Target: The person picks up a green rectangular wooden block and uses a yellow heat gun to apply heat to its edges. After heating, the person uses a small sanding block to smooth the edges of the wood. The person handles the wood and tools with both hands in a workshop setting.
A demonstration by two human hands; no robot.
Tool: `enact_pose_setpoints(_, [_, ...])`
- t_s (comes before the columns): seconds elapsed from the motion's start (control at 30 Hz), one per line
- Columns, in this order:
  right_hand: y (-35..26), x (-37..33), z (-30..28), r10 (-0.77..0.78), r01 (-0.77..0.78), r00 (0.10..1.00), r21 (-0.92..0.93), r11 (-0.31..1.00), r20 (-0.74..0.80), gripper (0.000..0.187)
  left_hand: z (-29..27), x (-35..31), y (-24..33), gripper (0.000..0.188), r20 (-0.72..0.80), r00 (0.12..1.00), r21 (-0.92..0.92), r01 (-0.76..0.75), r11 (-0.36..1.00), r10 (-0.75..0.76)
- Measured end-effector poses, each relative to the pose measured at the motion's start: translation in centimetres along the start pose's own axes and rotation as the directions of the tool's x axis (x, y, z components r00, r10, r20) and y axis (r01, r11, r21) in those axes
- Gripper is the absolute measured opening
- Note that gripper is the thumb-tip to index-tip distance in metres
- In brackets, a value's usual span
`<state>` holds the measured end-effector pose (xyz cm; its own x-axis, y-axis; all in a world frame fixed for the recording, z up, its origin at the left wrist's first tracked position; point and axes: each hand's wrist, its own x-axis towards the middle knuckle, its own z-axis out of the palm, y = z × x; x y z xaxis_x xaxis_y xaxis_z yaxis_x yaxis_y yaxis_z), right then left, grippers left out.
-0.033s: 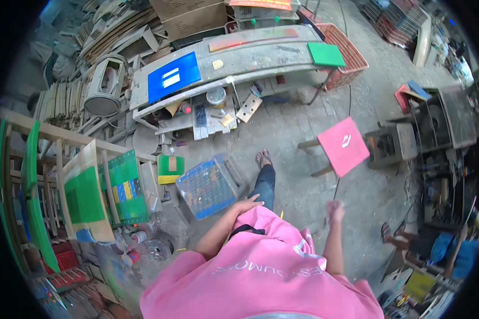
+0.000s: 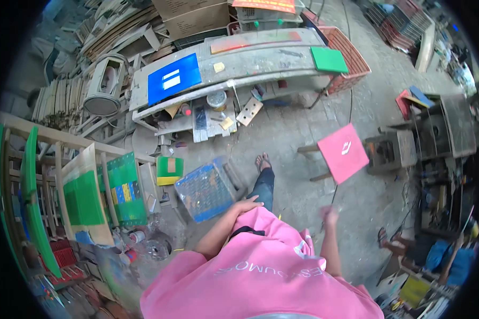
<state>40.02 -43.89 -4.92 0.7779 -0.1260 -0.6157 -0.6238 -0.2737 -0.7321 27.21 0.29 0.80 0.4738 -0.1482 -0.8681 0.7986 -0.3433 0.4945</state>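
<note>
Your slack, empty left grip touches your pink cloth shirt; right grip, blurred beyond telling, could, swinging ahead, bump the pink square-topped stool.

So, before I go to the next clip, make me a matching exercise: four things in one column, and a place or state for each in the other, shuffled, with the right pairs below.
Things
1. Left-hand fingers
2. Right-hand fingers
3. Blue sheet
4. Green square panel

Places or states
A. Lying on the left part of the bench
B. Blurred, out over the grey floor
C. At the right end of the bench
D. By the edge of the pink shirt

Pairs: 1-D, 2-B, 3-A, 4-C
</note>
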Motion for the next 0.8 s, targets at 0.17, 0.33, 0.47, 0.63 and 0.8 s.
enact_pose_setpoints(0.17, [-3.6,0.1,3.6,0.225,0.098,0.932,-0.796,0.597,0.283,0.034,-6.8,8.2,4.3,0.083,0.087,0.988,-0.165,0.137,0.977,-0.124])
enact_pose_setpoints(0.33, [-16.9,11.1,6.2,0.167,-0.101,0.981,-0.471,0.876,0.101,0.027,-11.0,11.3,6.6,0.077,0.240,0.971,-0.158,0.041,0.987,-0.002])
enact_pose_setpoints(0.47, [-30.3,19.6,7.5,0.139,-0.094,0.979,-0.276,0.956,0.148,0.030,-12.6,10.7,10.4,0.073,0.215,0.965,-0.222,-0.103,0.970,0.152])
enact_pose_setpoints(0.63, [-44.8,29.7,9.2,0.076,-0.045,0.988,-0.225,0.973,0.133,0.026,-14.5,9.9,13.9,0.068,0.076,0.931,-0.276,-0.325,0.905,0.357])
enact_pose_setpoints(0.8, [-55.8,43.6,10.6,-0.045,0.031,0.998,-0.276,0.961,-0.045,0.057,-15.3,11.9,14.1,0.059,-0.241,0.971,-0.407,-0.097,0.908,-0.005])
